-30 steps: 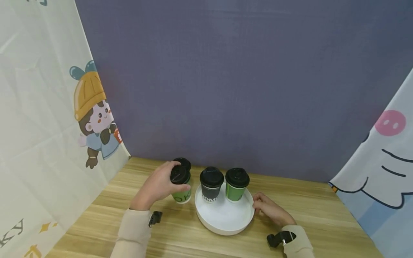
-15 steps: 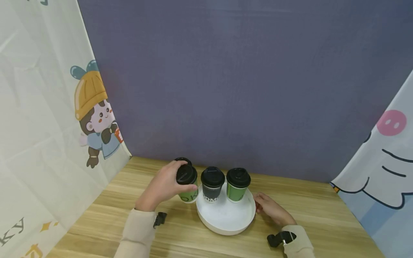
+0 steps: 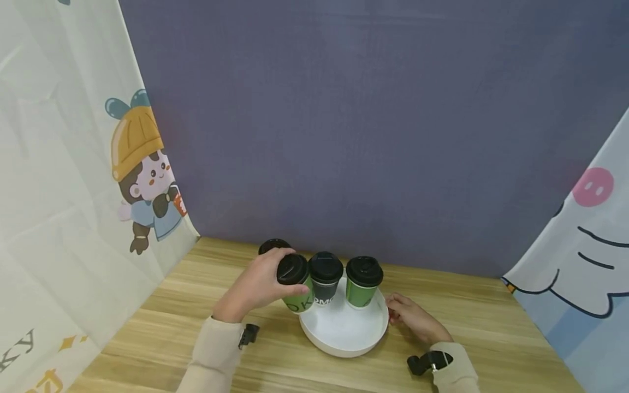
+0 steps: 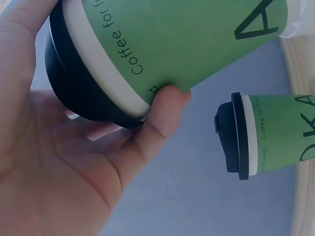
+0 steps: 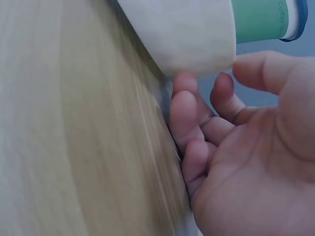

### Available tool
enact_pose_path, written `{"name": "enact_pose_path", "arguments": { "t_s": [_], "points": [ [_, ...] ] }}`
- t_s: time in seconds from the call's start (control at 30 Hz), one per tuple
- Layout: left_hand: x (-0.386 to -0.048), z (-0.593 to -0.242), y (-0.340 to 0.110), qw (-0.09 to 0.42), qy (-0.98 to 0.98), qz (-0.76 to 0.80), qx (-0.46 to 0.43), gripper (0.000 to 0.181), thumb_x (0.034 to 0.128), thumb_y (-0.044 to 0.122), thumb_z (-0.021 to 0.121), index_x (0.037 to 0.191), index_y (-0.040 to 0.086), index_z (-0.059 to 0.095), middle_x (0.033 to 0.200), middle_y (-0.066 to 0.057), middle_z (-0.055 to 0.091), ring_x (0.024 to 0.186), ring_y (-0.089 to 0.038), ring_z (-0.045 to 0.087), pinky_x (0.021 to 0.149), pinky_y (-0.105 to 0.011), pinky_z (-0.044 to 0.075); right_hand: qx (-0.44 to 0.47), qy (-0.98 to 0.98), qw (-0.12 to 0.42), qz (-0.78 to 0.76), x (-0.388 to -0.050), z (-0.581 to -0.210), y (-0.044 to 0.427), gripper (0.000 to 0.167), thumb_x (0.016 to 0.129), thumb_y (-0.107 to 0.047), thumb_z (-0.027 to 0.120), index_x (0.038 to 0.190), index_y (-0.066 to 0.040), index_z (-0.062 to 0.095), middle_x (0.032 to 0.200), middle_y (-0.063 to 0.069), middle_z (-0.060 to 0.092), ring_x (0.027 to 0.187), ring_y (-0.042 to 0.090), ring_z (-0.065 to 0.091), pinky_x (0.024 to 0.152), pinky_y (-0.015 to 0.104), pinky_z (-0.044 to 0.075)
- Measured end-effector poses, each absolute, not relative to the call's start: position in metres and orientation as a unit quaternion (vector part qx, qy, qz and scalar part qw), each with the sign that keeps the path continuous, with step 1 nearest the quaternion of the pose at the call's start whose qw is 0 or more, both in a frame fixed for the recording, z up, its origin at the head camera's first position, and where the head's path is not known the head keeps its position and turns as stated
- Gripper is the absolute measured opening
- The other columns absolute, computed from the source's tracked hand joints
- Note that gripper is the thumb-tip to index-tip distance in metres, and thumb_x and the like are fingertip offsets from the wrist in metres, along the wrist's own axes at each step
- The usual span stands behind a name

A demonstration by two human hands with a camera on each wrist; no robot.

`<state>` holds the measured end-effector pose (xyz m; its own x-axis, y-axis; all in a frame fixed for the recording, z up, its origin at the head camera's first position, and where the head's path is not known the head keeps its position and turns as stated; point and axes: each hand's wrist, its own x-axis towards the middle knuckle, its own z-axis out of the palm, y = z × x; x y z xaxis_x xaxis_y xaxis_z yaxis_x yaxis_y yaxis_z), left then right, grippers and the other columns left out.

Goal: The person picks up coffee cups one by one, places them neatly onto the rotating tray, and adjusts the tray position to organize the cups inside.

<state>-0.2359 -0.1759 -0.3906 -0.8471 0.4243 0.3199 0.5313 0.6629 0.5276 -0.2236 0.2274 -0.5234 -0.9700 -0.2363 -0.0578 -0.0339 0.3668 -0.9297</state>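
Note:
My left hand (image 3: 257, 284) grips a green paper coffee cup (image 3: 300, 300) by its upper part, just below and around the black lid. The cup leans slightly and overlaps the left rim of a round white tray (image 3: 344, 338); whether it touches the rim cannot be told. In the left wrist view, my thumb presses the side of this cup (image 4: 192, 39). On the tray stand a dark grey cup (image 3: 325, 289) and another green cup (image 3: 361, 295), both black-lidded. At the tray's right side, my right hand (image 3: 415, 319) holds the edge, thumb at the rim (image 5: 232, 44) and curled fingers against the wall below.
Behind my left hand stands one more black-lidded cup (image 3: 273, 245), mostly hidden. A wooden table (image 3: 491, 327) lies under everything. A plain grey-blue cloth (image 3: 344, 136) rises behind it, with printed cloths on the left (image 3: 59, 191) and right (image 3: 585, 256).
My left hand has carried the green cup rightward, from beside the tray to over its left rim, now partly covering the dark grey cup. The right hand stays at the tray's edge.

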Motion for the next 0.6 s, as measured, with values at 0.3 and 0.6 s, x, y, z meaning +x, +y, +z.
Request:
{"name": "enact_pose_path", "arguments": {
  "t_s": [0.3,0.6],
  "points": [
    [-0.233,-0.391,-0.170,0.064,-0.912,-0.306,-0.267,0.096,0.0686,0.063,0.088,0.147,0.019,0.053,0.144,-0.002,0.059,0.134,-0.029,0.056,0.107,-0.052,0.048,-0.064,0.819,0.100,-0.561,-0.223,-0.521,0.225,0.025,0.105,-0.018,0.046,0.111,0.005,0.054,0.092,-0.001,0.054,0.084,0.013,0.054,0.075,0.024,0.049],
    [-0.233,-0.394,-0.164,0.072,-0.905,-0.306,-0.285,0.092,0.0672,0.058,0.091,0.143,0.018,0.057,0.133,0.001,0.062,0.122,-0.026,0.061,0.100,-0.051,0.051,-0.068,0.821,0.106,-0.556,-0.224,-0.521,0.226,0.018,0.101,-0.014,0.047,0.108,0.001,0.053,0.089,0.000,0.053,0.083,0.013,0.052,0.072,0.023,0.045]
  ]
}}
